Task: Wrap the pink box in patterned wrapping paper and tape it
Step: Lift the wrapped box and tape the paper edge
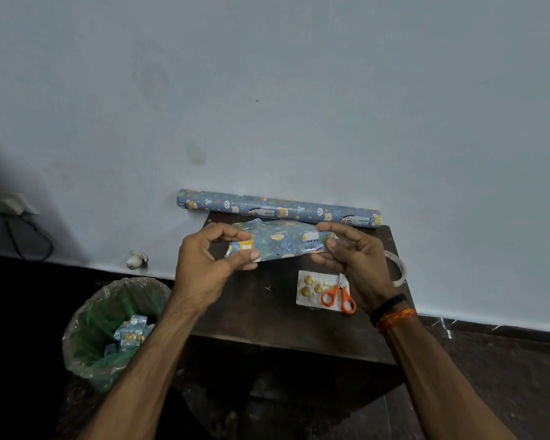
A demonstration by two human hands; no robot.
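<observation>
Above the dark table (286,325) — wrapped box (280,241) held between both hands.

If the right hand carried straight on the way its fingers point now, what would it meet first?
The right hand points leftward across the wrapped parcel it already pinches, so beyond the paper it would probably meet the left hand gripping the other end. Depth is hard to judge.
</observation>
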